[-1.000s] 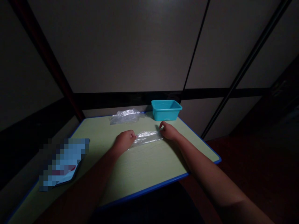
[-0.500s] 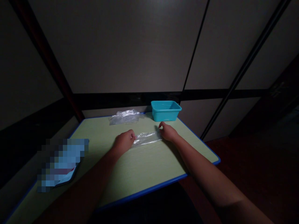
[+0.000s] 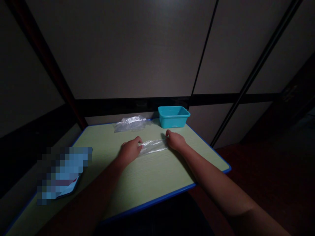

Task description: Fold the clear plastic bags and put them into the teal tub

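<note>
A clear plastic bag [image 3: 154,146], folded into a narrow strip, stretches between my two hands just above or on the pale green table. My left hand [image 3: 129,150] is closed on the strip's left end, thumb and forefinger at its edge. At the right end, my right hand [image 3: 175,140] pinches the plastic with bent fingers. Behind the hands, near the table's back edge, lies a crumpled pile of clear plastic bags [image 3: 133,124]. A turquoise basket [image 3: 173,120] stands at the back right, beyond my right hand.
The green table [image 3: 152,183] has a blue rim. On its left side lies a flat device with a pixelated screen [image 3: 71,170]. Large cabinet panels [image 3: 137,49] rise directly behind the table. Reddish floor shows at the right.
The fingers of my left hand have parted slightly at the tips, and my right hand has shifted a little to the left. The plastic strip stays between them.
</note>
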The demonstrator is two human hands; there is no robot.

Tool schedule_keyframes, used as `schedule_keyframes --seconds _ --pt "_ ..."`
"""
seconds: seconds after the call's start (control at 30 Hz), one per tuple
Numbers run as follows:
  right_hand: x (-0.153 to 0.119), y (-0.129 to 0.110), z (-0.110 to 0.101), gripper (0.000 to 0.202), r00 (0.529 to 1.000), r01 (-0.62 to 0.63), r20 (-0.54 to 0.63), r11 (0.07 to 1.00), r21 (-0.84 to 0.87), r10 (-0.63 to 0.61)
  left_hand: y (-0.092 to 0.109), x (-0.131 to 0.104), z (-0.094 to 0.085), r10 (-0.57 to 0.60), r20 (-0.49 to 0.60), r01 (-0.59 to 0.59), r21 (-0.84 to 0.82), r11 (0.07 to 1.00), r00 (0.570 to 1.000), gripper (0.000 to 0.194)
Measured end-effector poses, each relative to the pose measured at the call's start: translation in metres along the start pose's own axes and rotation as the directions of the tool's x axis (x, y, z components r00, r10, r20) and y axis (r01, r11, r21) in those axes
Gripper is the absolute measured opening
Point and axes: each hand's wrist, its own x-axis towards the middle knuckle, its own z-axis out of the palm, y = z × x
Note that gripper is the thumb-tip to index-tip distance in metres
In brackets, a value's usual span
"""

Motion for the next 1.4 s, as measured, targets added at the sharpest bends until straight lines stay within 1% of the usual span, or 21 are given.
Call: schedule_keyframes --seconds 0.2,0.4,0.5,0.67,0.73,0.8,0.87,0.93,0.97,1.03,1.07,1.13,1.23,1.3,1.4 --pt "-0.002 -0.002 0.002 0.026 1.000 0.026 0.005 0.999 -0.040 -0.026 0.002 0.000 -0.002 -0.006 0.019 0.005 0.020 1.000 1.000 0.015" --pt "-0.004 -0.006 0.003 0.031 0.998 0.068 0.005 0.995 -0.071 -0.068 0.003 0.000 -0.002 0.013 0.017 -0.014 0.070 0.997 1.000 0.016" --pt "-0.005 -0.006 0.003 0.032 0.998 0.067 0.009 0.995 -0.072 -0.067 0.003 0.000 -0.002 0.024 0.009 -0.024 0.085 0.996 1.000 0.016" --pt "-0.006 -0.004 0.000 0.032 0.999 0.041 0.015 0.996 -0.076 -0.040 0.003 0.000 -0.001 0.003 0.013 -0.004 0.076 0.997 1.000 0.017" --pt "-0.008 -0.005 -0.003 0.030 1.000 0.025 -0.017 0.996 -0.080 -0.026 0.002 0.000 -0.001 0.004 0.014 -0.005 0.073 0.997 1.000 0.018" --pt "-0.010 -0.008 -0.006 0.029 0.996 0.030 -0.084 0.996 -0.081 -0.037 0.002 0.000 0.000 0.012 0.012 -0.013 0.080 0.997 1.000 0.017" --pt "-0.014 -0.012 -0.008 0.030 0.983 0.082 -0.161 0.994 -0.066 -0.091 0.001 0.001 0.001 0.021 0.009 -0.021 0.090 0.996 1.000 0.017" --pt "-0.019 -0.017 -0.007 0.036 0.960 0.189 -0.206 0.982 -0.033 -0.191 0.000 0.001 0.002 0.030 0.001 -0.030 0.093 0.995 1.000 0.017" --pt "-0.020 -0.019 -0.006 0.040 0.947 0.250 -0.208 0.968 -0.015 -0.247 0.000 0.001 0.002 0.036 -0.003 -0.036 0.092 0.995 0.999 0.017" --pt "-0.022 -0.021 -0.001 0.048 0.928 0.345 -0.160 0.939 0.018 -0.338 0.000 0.001 0.002 0.047 -0.012 -0.046 0.094 0.995 0.999 0.018" --pt "-0.022 -0.020 0.001 0.051 0.927 0.363 -0.117 0.931 0.031 -0.358 0.000 0.001 0.002 0.052 -0.014 -0.051 0.096 0.994 0.999 0.019" --pt "-0.020 -0.019 0.006 0.054 0.940 0.341 -0.013 0.939 0.050 -0.341 0.000 0.001 0.003 0.057 -0.014 -0.055 0.102 0.993 0.998 0.019" --pt "-0.016 -0.014 0.009 0.056 0.957 0.264 0.109 0.963 0.051 -0.268 0.000 0.001 0.003 0.055 -0.013 -0.054 0.105 0.993 0.998 0.019" --pt "-0.015 -0.013 0.008 0.058 0.958 0.237 0.156 0.970 0.047 -0.241 0.000 0.001 0.003 0.055 -0.012 -0.053 0.108 0.993 0.998 0.019" --pt "-0.015 -0.014 0.005 0.059 0.954 0.224 0.193 0.973 0.049 -0.229 0.002 0.000 -0.001 0.059 -0.018 -0.057 0.122 0.991 0.998 0.019"
